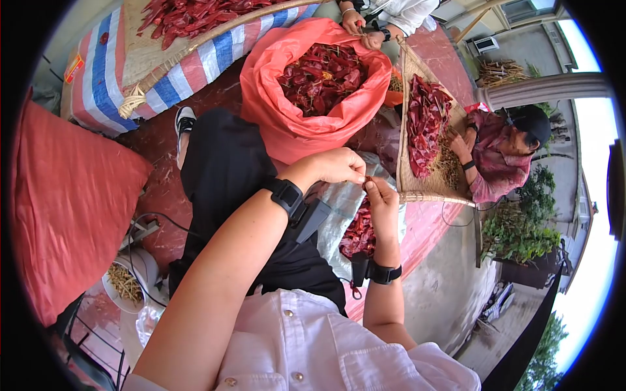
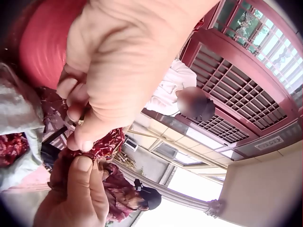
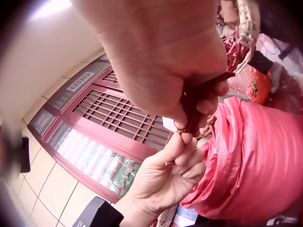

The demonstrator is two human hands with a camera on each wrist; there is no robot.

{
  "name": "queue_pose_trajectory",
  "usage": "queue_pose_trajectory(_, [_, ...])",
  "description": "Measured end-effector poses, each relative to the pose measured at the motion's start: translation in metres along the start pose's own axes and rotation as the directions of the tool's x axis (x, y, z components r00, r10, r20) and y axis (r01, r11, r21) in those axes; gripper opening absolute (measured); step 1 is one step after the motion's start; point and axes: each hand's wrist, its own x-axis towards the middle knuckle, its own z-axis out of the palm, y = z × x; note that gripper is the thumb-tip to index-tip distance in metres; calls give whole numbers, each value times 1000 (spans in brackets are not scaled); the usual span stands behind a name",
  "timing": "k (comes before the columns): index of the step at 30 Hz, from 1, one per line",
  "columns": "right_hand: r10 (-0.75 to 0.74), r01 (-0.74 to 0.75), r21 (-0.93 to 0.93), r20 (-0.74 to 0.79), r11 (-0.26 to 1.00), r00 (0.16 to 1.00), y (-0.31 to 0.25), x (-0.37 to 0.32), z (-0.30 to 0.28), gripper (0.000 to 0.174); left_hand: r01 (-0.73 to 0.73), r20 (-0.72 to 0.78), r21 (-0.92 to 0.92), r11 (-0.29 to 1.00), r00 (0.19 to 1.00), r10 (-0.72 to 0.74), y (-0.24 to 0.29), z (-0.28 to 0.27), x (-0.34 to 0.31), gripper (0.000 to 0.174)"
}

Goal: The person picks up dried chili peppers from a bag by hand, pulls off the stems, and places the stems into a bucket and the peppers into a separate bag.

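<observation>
Both hands meet in front of the body in the head view. My right hand (image 1: 383, 203) (image 3: 165, 71) curls its fingers round a dark red dried chili (image 3: 193, 106), whose pointed end sticks out past the fingers in the right wrist view. With thumb and forefinger, my left hand (image 1: 336, 166) (image 2: 125, 52) pinches the chili's stem end, touching the right fingertips. A small stem piece (image 3: 169, 163) shows between the left fingers. Beneath the hands lies a pale woven sack (image 1: 336, 212) with red chilies (image 1: 358, 234) inside.
A large red sack (image 1: 274, 137) of chilies stands ahead. Beyond the right hand, a person (image 1: 502, 156) works at a woven tray (image 1: 404, 117) of chilies; another person (image 1: 398, 16) is at the top. A bucket (image 1: 147, 264) with stems and a red-covered heap (image 1: 72, 208) are at left.
</observation>
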Motion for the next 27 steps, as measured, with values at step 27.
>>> queue_pose_trajectory(27, [686,-568,812,335,137,646,113,-26,-32,26,166,-560,-80,983,808,-182,-15,2,4,23])
